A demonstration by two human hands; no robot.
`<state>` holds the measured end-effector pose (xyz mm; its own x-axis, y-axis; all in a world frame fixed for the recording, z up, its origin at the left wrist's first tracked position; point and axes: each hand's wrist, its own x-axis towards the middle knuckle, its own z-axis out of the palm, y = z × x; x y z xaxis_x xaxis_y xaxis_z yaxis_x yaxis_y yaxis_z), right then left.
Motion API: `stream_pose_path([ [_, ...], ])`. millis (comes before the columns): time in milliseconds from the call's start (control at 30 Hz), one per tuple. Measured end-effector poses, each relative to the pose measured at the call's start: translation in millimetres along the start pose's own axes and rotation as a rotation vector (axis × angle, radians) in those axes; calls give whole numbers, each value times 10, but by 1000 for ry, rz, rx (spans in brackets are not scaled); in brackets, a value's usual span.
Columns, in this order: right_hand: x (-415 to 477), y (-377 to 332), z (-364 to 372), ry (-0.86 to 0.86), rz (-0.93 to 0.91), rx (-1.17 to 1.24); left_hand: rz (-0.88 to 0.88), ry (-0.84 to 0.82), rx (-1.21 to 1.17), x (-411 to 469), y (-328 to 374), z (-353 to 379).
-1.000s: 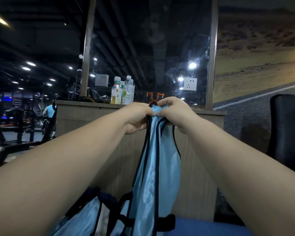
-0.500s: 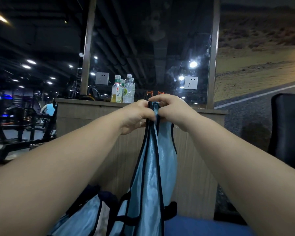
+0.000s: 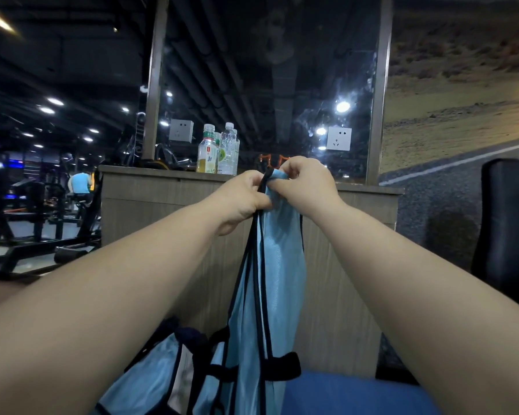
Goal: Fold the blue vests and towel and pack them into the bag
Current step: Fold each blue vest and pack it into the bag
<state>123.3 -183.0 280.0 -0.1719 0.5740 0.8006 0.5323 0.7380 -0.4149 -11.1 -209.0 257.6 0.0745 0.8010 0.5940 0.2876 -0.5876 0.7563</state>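
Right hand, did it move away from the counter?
No. The right hand still pinches the top of the blue vest at the edge of the wooden counter, right of the bottles.

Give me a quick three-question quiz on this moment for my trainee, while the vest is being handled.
1. True or false: the left hand and the right hand both pinch the top of the hanging blue vest.
2. The bottles stand on: A the wooden counter, B a shelf, C a cart.
3. Fill in: the vest's edges are trimmed in ____.
Key: 1 true; 2 A; 3 black.
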Motion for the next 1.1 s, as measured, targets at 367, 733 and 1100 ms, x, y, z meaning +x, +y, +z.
stream_pose_path([
  [367, 83, 100, -158, 241, 184, 382, -244, -185, 390, -139, -325, -57],
  [733, -71, 77, -243, -452, -46, -154, -309, -293, 298, -190, -515, -97],
  [1100, -187, 53, -26, -635, -115, -616, -255, -245, 106, -208, -535, -54],
])
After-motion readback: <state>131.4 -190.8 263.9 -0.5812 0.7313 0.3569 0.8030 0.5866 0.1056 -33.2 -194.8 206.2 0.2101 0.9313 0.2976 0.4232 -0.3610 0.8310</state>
